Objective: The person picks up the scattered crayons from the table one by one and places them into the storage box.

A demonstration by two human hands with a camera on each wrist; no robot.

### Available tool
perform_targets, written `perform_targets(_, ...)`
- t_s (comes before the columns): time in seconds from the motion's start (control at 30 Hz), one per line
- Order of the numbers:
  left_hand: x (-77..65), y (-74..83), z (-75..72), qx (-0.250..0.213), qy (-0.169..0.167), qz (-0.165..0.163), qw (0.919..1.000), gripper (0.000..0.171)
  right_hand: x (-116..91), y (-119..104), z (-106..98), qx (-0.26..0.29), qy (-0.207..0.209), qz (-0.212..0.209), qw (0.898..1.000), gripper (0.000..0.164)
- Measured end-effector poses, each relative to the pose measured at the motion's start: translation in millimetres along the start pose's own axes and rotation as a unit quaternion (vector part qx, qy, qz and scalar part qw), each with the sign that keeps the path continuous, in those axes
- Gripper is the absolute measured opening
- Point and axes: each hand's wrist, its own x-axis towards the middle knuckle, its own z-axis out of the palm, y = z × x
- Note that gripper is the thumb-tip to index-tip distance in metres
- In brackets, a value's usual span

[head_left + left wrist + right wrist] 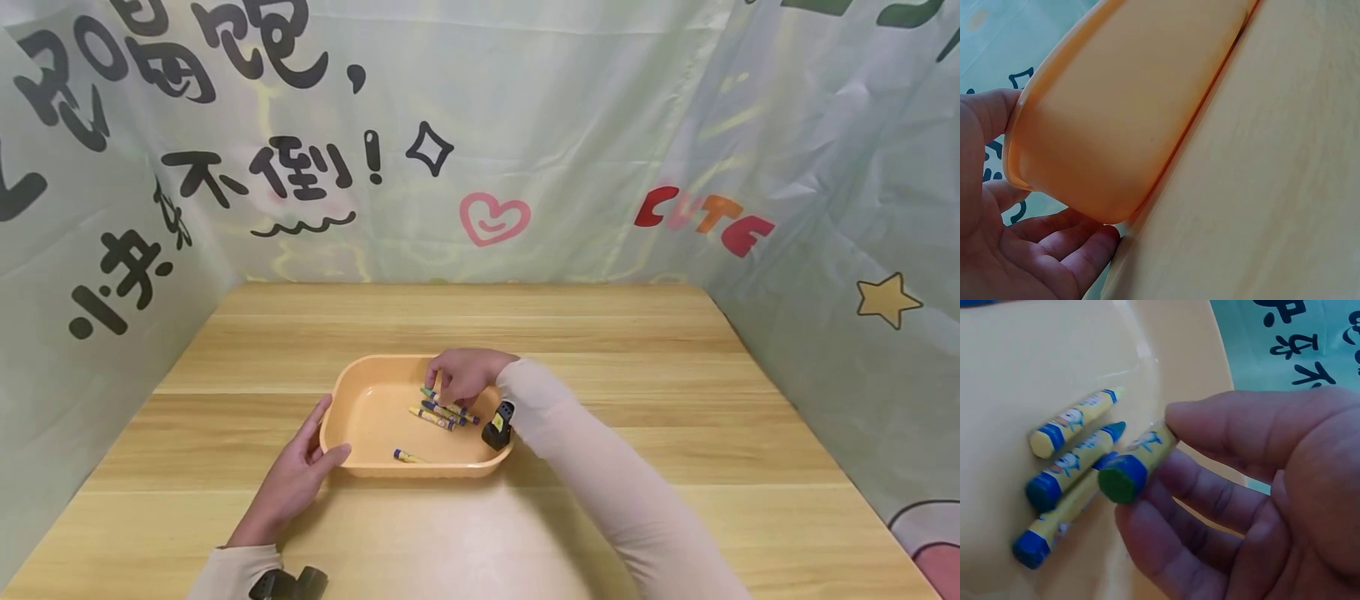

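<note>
A shallow orange plastic tray [369, 429] stands on the wooden table. My left hand [298, 471] grips its left end, thumb at the rim and other fingers along the outer wall, as the left wrist view shows. My right hand [471, 375] is over the tray's right part and pinches a green crayon [1138, 459] between thumb and fingers. Beside it on the tray floor lie a yellow crayon [1075, 422], a dark blue-green crayon [1075, 465] and a blue crayon [1063, 522], roughly parallel. Another crayon with a blue end [408, 457] lies by the tray's front wall.
The wooden table [637, 400] spreads out around the tray. A printed fabric sheet [585, 125] encloses its back and sides. Black wrist cameras sit on both forearms; the right one [498, 427] hangs over the tray's right end.
</note>
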Motion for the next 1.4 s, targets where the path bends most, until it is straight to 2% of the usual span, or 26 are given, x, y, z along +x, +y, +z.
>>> perform_targets(0.17,3.0,4.0,-0.1,0.000,0.000,0.002,1.0000,0.080,1,0,2,0.004,-0.019,0.005,1.000,0.021)
perform_targets(0.37,0.3,1.1,0.7,0.007,-0.001,0.004,1.0000,0.081,2,-1,6,-0.001,-0.036,0.011,0.999,0.021)
perform_targets(0.57,-0.7,-0.6,1.1,0.014,0.000,0.015,0.9998,0.081,3,-2,11,-0.034,-0.028,0.014,0.999,0.020)
perform_targets(0.7,-0.5,-0.3,1.1,0.003,-0.002,0.011,0.9999,0.081,5,-2,13,-0.052,-0.025,0.023,0.998,0.019)
perform_targets(0.97,-1.0,1.8,0.3,-0.002,-0.002,0.000,1.0000,0.080,7,-1,16,-0.034,-0.043,0.038,0.998,0.016)
perform_targets(1.2,-0.9,2.3,0.8,-0.002,-0.002,-0.002,1.0000,0.080,5,-1,14,-0.041,-0.022,0.042,0.998,0.011)
perform_targets(1.4,-0.6,2.2,0.5,-0.009,-0.003,-0.004,1.0000,0.080,-2,-2,4,-0.052,-0.004,0.037,0.998,0.003)
